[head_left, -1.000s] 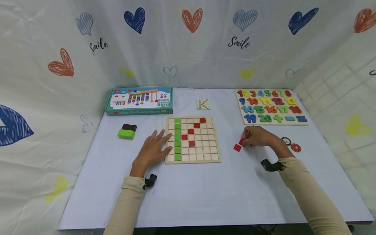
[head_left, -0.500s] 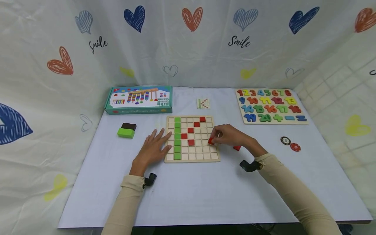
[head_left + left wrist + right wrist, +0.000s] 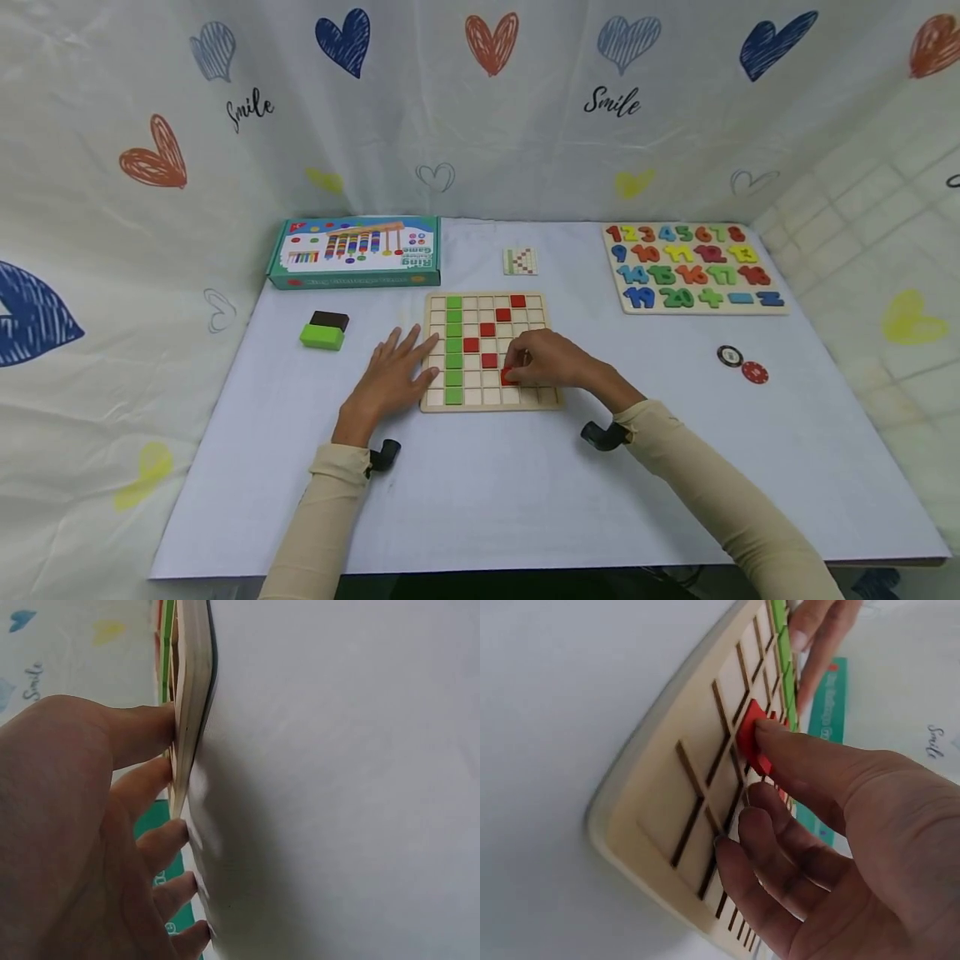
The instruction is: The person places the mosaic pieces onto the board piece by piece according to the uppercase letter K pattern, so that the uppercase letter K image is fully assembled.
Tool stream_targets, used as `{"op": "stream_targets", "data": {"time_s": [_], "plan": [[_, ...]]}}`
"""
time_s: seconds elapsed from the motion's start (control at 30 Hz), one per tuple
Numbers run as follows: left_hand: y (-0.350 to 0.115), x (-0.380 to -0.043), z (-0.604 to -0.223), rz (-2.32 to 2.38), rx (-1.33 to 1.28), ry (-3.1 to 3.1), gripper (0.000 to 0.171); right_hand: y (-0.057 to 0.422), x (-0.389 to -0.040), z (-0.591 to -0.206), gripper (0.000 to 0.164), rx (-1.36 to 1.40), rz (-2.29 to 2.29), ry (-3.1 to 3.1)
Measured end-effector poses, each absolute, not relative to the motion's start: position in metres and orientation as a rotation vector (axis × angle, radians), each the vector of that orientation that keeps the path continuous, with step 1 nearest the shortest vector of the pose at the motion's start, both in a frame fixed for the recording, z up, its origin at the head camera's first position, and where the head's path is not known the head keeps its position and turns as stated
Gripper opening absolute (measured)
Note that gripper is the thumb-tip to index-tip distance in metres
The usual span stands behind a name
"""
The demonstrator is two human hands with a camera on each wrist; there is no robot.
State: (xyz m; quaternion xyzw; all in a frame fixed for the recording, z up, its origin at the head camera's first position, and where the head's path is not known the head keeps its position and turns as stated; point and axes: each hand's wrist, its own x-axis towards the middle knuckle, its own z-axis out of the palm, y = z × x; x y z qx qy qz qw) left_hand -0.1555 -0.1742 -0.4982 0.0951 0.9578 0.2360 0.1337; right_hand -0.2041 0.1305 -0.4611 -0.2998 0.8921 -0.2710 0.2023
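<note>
A wooden grid board (image 3: 487, 408) lies mid-table. Green square tiles (image 3: 453, 361) fill one column near its left side, and several red tiles (image 3: 487, 330) run in a slanting line up to the right. My left hand (image 3: 390, 379) rests at the board's left edge, fingers spread; in the left wrist view the thumb touches the board's side (image 3: 196, 675). My right hand (image 3: 551, 360) is over the lower middle of the grid. Its thumb and forefinger pinch a red square tile (image 3: 753, 735), which sits tilted right at a cell.
A flat teal game box (image 3: 354, 254) and a small pattern card (image 3: 520, 262) lie behind the board. At the back right is a number puzzle board (image 3: 630, 310). A green block (image 3: 322, 337), a black block (image 3: 330, 319) and two round chips (image 3: 754, 372) flank the board.
My right hand has carried a red tile leftward from the table at the right onto the board's grid. The left hand stays put. The other loose red tile is now hidden by the right arm.
</note>
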Motion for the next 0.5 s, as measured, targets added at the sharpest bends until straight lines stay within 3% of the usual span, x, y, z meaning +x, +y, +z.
{"op": "stream_targets", "data": {"time_s": [0.2, 0.5], "plan": [[-0.1737, -0.1565, -0.4979, 0.691, 0.272, 2.771, 0.066, 0.1324, -0.1997, -0.4581, 0.027, -0.760, -0.746, 2.471], [-0.1737, -0.1553, -0.4968, 0.705, 0.268, 2.782, 0.066, 0.1299, -0.1998, -0.4622, 0.025, -0.801, -0.800, 2.502]]}}
